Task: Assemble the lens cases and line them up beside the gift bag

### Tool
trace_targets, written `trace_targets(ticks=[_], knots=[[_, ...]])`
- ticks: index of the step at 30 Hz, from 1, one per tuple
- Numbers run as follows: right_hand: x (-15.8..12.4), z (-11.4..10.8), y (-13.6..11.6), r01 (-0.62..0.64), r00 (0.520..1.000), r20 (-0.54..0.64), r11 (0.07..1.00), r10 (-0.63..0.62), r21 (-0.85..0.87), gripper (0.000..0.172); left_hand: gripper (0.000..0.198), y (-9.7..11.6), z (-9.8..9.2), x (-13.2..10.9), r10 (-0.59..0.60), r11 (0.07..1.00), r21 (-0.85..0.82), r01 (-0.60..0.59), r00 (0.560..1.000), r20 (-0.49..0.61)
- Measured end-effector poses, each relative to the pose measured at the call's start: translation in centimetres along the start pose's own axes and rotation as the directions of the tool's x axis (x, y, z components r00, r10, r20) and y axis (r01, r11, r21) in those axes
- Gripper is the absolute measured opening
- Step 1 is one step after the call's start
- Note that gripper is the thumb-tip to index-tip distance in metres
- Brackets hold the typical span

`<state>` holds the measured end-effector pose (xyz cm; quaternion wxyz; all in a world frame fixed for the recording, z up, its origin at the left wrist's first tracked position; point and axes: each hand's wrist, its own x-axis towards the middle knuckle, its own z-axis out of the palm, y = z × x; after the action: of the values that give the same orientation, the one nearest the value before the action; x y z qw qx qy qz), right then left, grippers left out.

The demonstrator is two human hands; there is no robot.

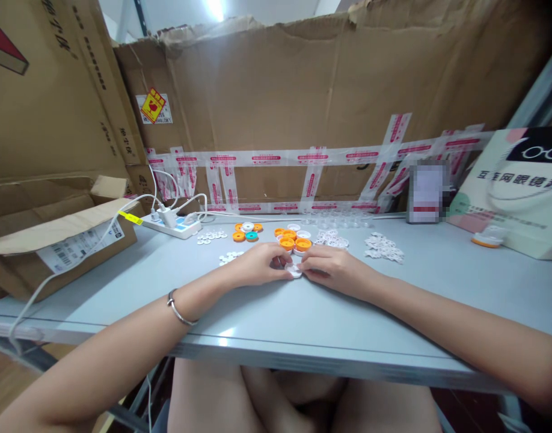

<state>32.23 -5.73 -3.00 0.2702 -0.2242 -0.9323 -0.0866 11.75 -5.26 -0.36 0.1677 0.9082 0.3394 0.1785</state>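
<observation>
Between our fingertips (308,269) we hold a smooth white plastic piece (294,272); just beyond them lie glossy orange plastic discs (302,244); under them a smooth, faintly shiny table (267,325).

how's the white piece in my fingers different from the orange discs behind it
The white piece is white, the orange discs orange. The white piece is single, pinched by left hand and right hand; the orange discs lie clustered, unheld. Both sit on the grey table.

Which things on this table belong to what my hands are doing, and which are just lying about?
Likely in use: left hand, right hand, small white plastic piece, orange round plastic caps, piles of small white plastic pieces.
Lying about: white power strip, brown cardboard box, white paper bag.
</observation>
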Motion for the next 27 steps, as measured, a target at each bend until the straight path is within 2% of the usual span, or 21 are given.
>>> trace_targets(ticks=[12, 27], knots=[[-0.15, -0.10, 0.14, 0.044, 0.999, 0.032, 0.999, -0.044, 0.005, 0.023, 0.023, 0.08, -0.08, -0.04, -0.005, 1.000, 0.007, 0.005, 1.000, 0.005], [-0.19, 0.01, -0.03, 0.019, 0.999, 0.046, 0.998, -0.022, 0.063, 0.025, 0.025, 0.08, -0.10, -0.08, -0.021, 1.000, -0.011, 0.021, 1.000, 0.021]])
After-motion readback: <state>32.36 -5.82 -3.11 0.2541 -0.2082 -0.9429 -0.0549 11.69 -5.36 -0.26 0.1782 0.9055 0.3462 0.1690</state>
